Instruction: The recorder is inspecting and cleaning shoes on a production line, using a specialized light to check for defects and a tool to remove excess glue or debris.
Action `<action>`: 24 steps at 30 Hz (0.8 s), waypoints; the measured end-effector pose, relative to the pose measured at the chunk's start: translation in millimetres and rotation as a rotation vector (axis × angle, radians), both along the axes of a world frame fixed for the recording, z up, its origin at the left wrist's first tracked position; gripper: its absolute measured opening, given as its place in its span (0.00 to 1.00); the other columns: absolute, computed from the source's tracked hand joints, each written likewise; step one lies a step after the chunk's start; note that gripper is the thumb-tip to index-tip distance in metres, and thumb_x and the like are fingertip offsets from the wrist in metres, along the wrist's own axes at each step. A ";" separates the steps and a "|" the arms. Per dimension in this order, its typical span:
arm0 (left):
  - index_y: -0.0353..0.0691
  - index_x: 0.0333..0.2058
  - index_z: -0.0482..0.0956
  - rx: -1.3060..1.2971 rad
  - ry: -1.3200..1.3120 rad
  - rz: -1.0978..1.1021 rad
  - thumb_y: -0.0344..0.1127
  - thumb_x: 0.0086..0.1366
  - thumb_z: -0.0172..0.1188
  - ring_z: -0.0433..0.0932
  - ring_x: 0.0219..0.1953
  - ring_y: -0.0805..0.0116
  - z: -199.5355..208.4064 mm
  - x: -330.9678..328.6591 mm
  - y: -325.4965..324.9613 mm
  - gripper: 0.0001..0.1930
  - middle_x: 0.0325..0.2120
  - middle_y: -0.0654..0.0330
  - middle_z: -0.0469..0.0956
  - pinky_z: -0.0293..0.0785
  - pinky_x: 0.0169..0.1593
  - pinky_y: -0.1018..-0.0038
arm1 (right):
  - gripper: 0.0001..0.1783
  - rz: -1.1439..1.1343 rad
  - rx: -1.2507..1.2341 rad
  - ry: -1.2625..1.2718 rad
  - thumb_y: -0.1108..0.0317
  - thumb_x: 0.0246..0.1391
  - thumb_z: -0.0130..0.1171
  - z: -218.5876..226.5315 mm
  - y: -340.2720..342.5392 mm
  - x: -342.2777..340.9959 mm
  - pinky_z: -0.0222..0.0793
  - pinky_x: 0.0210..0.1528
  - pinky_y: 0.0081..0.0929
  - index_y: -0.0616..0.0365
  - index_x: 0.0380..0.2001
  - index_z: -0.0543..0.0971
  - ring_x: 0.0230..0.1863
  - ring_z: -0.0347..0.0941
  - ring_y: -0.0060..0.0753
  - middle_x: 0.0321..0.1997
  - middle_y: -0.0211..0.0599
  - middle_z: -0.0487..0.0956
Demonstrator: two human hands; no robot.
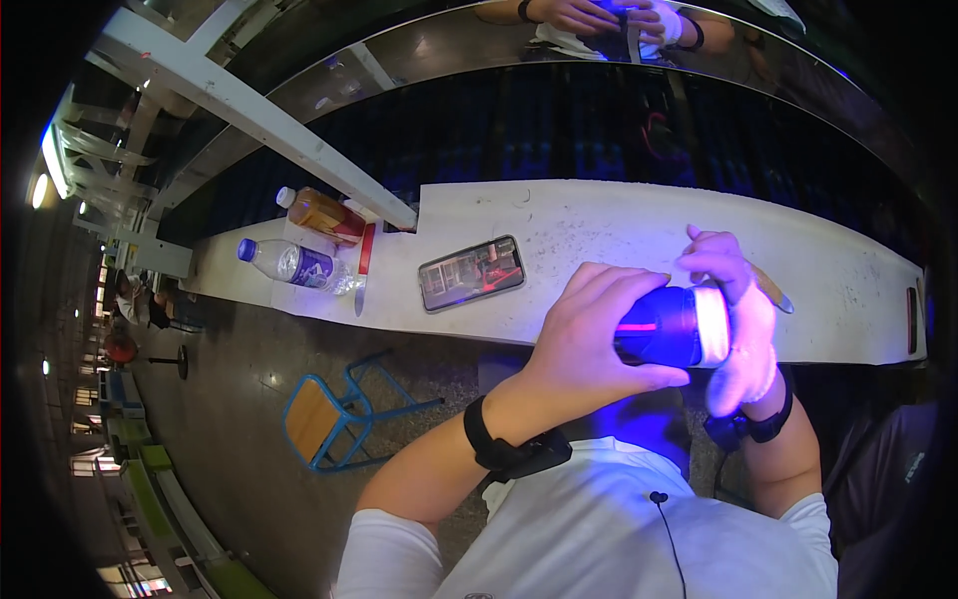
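In front of my chest I hold a dark shoe [661, 327] with a reddish stripe and a white sole, lit by blue-violet light. My left hand [591, 334] is wrapped round its dark upper, thumb below and fingers above. My right hand [746, 334], in what looks like a pale glove, is closed against the white sole side. Part of the shoe is hidden by my left palm. Behind my right hand, a slim tool [773, 290] with a wooden-coloured handle lies on the white worktop [589, 225].
A phone [471, 274] lies left on the worktop. Beyond it are a clear bottle [299, 265], a bottle of brown drink [324, 215] and a red-handled knife [366, 250]. A blue-framed stool [324, 424] stands on the floor. Another pair of hands [599, 15] shows across the dark conveyor [559, 125].
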State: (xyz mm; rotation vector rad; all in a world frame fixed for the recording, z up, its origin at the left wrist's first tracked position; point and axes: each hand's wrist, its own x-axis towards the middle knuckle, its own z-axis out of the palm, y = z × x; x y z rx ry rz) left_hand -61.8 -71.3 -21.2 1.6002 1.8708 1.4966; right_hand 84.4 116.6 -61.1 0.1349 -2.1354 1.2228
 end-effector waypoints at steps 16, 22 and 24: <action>0.32 0.49 0.82 -0.466 -0.256 0.212 0.46 0.47 0.88 0.90 0.40 0.61 -6.3 -28.1 -11.6 0.35 0.38 0.52 0.89 0.85 0.47 0.67 | 0.12 0.355 -1.099 -0.067 0.60 0.65 0.58 -6.7 -14.5 -83.5 0.67 0.45 0.26 0.58 0.39 0.76 0.40 0.68 0.26 0.39 0.33 0.72; 0.31 0.49 0.83 -0.510 -0.161 0.211 0.36 0.54 0.85 0.88 0.40 0.70 2.9 -36.0 12.0 0.27 0.40 0.56 0.88 0.85 0.47 0.71 | 0.06 0.338 -0.862 -0.256 0.66 0.65 0.56 9.9 -8.2 -91.6 0.61 0.39 0.15 0.57 0.39 0.76 0.36 0.63 0.12 0.38 0.19 0.70; 0.30 0.47 0.83 -0.580 -0.141 0.198 0.38 0.54 0.85 0.88 0.41 0.69 10.4 -36.7 29.3 0.27 0.40 0.54 0.89 0.84 0.47 0.71 | 0.06 0.282 -0.758 -0.222 0.66 0.65 0.56 8.2 3.2 -92.4 0.61 0.40 0.16 0.56 0.39 0.76 0.38 0.63 0.11 0.37 0.19 0.69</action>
